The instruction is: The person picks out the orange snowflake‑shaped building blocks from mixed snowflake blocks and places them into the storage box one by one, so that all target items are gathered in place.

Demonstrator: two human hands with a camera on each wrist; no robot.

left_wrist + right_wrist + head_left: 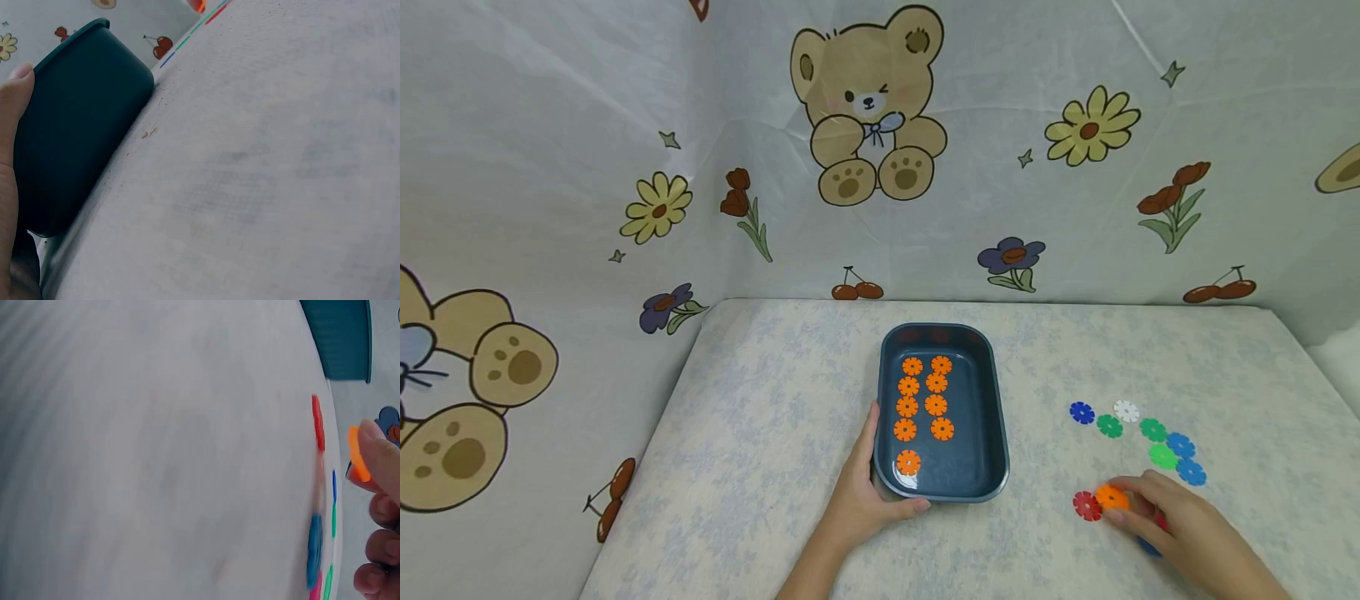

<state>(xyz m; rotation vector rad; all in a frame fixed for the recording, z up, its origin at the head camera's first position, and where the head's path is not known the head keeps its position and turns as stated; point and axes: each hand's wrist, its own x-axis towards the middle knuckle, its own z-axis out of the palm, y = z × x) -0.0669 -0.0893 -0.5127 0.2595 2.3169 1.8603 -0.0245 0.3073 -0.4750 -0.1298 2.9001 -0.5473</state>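
Note:
A dark teal rectangular tray (992,400) lies on the table with several orange notched plastic discs (907,407) in two columns on its left side. My left hand (861,500) grips the tray's near-left corner, thumb along the near rim and fingers against the left wall. In the left wrist view the thumb reaches the rim of the tray (87,119). On the right, my right hand (1176,521) pinches an orange disc (1112,497) between thumb and index finger. The right wrist view has this orange disc (357,453) raised off the table. Just left of it lies a red disc (1087,506).
Beyond the right hand lie several loose discs: dark blue (1082,412), white (1126,411), green (1109,426), light green (1163,456) and blue (1191,472). Another blue disc (1148,547) is partly hidden under that hand. A printed cloth (1000,167) hangs behind the table.

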